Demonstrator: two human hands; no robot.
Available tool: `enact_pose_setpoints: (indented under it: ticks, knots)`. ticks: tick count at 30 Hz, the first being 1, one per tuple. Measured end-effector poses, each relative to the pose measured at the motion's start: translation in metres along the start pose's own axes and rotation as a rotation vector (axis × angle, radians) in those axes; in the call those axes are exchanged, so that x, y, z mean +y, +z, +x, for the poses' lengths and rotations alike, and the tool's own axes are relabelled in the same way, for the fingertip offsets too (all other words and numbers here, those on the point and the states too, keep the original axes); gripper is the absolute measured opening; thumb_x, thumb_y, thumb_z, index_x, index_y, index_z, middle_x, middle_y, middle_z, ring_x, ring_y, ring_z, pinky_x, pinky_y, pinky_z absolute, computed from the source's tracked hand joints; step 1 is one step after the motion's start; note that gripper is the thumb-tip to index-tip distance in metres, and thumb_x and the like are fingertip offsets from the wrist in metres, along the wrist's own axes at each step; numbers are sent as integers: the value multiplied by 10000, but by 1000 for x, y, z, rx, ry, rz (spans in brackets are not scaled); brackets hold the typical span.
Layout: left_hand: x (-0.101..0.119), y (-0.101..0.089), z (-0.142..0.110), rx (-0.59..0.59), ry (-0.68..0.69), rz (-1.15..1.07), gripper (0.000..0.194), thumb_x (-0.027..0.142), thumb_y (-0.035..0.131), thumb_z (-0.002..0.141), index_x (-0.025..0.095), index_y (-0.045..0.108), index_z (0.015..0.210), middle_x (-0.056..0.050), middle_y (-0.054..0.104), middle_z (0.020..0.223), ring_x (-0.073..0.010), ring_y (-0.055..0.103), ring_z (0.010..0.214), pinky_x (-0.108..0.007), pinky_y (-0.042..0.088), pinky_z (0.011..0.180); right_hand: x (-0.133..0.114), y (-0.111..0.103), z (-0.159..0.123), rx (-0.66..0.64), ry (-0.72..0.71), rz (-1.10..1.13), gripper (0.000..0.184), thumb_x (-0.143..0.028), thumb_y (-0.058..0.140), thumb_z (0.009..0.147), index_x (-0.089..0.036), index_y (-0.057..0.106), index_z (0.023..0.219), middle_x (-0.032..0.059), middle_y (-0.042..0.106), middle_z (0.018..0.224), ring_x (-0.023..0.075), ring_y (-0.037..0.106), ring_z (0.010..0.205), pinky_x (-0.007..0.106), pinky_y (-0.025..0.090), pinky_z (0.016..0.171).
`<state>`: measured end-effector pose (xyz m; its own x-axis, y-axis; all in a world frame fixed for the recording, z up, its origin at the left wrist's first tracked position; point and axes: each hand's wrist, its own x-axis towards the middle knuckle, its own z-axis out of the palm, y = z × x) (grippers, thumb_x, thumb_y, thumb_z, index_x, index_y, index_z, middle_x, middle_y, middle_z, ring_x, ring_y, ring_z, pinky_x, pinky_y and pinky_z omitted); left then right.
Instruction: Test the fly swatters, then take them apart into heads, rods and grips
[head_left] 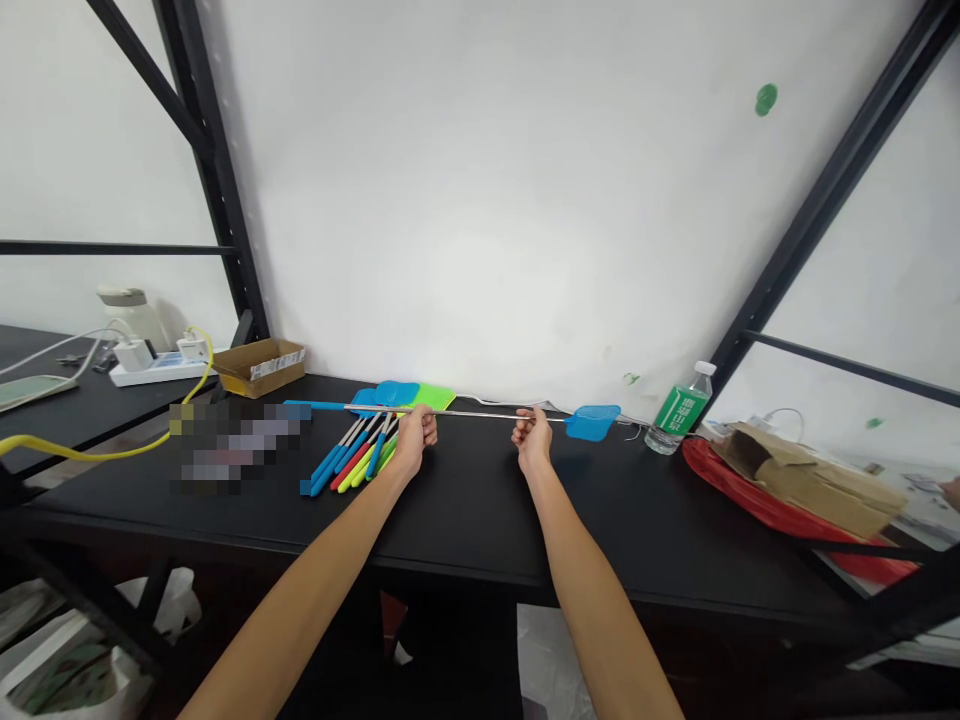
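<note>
Both my hands grip one blue fly swatter [592, 422] by its long thin metal rod, which runs level above the black table. My left hand [416, 437] is closed round the rod nearer the blue handle, which points left. Closer to the flat blue paddle at the right, my right hand [531, 437] pinches the rod. Beside and beyond my left hand lies a bunch of fly swatters [352, 455] with blue, red and yellow-green handles. Their blue and green paddles point toward the wall, partly overlapping.
A water bottle [679, 410] stands at the right, near flattened cardboard [810, 475] on red material. To the left are an open cardboard box [262, 368], a power strip [161, 367] and a yellow cable [97, 455]. Black frame posts rise on both sides; a white wall backs the table [480, 530].
</note>
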<state>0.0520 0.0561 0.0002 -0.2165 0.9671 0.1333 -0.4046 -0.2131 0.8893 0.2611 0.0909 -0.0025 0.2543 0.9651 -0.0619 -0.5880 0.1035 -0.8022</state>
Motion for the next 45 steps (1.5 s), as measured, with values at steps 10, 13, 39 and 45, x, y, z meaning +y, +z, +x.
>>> enact_pose_setpoints:
  ticks: [10, 13, 39, 45]
  knots:
    - [1, 0, 1, 96, 78, -73, 381, 450, 523, 815, 240, 280, 610, 94, 216, 475, -70, 229, 368, -227, 209, 380, -11, -12, 7, 174, -138, 162, 434, -493, 316, 948, -215, 463, 649, -83, 285, 427, 77, 298, 346, 223, 260, 381]
    - [0, -2, 1, 107, 107, -45, 354, 438, 490, 830, 239, 289, 617, 91, 210, 478, -70, 227, 368, -223, 201, 379, -8, -14, 10, 204, -168, 117, 477, -526, 256, 953, -230, 397, 606, -74, 255, 406, 91, 308, 343, 235, 282, 387]
    - [-8, 4, -2, -169, 27, 74, 444, 523, 445, 880, 207, 416, 569, 53, 302, 467, -74, 263, 380, -211, 215, 387, 4, 5, -2, 15, -101, 22, 420, -452, 327, 919, -190, 586, 716, -50, 386, 412, 98, 338, 362, 243, 276, 396]
    - [6, -5, 1, 75, 170, -82, 478, 554, 417, 883, 217, 357, 549, 61, 239, 440, -71, 233, 357, -217, 210, 376, -9, -16, 8, 184, -230, 90, 406, -473, 275, 891, -223, 596, 873, -100, 233, 414, 108, 218, 344, 252, 236, 396]
